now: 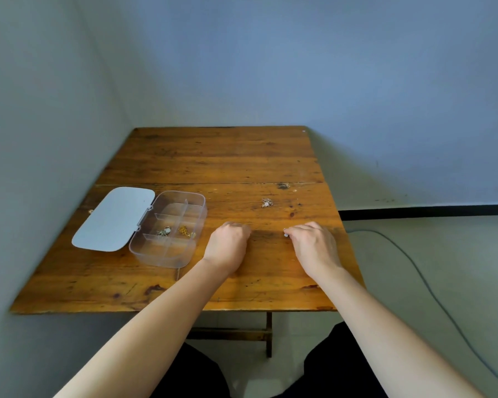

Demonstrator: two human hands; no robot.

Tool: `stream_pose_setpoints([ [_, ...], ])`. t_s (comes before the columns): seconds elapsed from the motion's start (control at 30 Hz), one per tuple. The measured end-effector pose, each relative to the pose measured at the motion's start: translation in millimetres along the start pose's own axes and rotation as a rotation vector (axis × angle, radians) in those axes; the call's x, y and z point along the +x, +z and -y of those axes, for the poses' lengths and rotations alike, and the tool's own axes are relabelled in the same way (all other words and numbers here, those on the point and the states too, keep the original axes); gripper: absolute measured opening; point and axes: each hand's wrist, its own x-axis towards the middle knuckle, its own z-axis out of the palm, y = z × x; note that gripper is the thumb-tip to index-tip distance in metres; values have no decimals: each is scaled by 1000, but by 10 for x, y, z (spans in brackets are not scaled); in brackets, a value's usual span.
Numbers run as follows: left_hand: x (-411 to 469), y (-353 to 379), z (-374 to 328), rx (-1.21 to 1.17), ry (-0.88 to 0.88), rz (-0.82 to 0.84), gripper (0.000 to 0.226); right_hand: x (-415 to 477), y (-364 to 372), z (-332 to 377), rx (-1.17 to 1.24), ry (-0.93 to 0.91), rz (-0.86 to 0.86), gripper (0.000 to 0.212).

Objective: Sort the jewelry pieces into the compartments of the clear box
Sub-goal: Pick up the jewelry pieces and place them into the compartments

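The clear box [197,218] lies open at the table's left, its pale lid [112,219] folded flat to the left. One middle compartment holds a silver piece [164,231] and the one beside it a gold piece [184,231]. A small silver chain piece [267,203] lies loose on the wood, beyond my hands. My left hand [227,245] rests on the table just right of the box, fingers curled under, and whatever they may hold is hidden. My right hand [314,242] rests further right, fingertips pinched on a tiny white piece [285,232].
The wooden table [213,162] stands in a corner, with walls at the left and behind. Its right edge runs close to my right hand. A grey cable [414,262] trails across the floor on the right.
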Motion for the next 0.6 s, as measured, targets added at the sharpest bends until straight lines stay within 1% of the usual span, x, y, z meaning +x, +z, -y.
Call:
stream_pose_setpoints([
  [0.1,-30,-121,44,-107,-3,-130,20,20,-68,75,13,55,-28,20],
  [0.17,-50,-238,70,-243,-12,-240,16,28,-92,112,21,89,-14,24],
  [0.23,-63,-385,96,-412,-78,-306,15,22,-99,143,36,116,9,30],
  [0.37,-88,-703,219,-673,-252,-359,18,-5,-122,243,98,156,14,35],
  [0.5,-160,-1040,412,-938,-330,-434,14,15,-172,402,215,159,3,33],
  [0.6,-264,-1238,613,-1032,-363,-467,13,89,-219,545,358,209,-64,31],
])
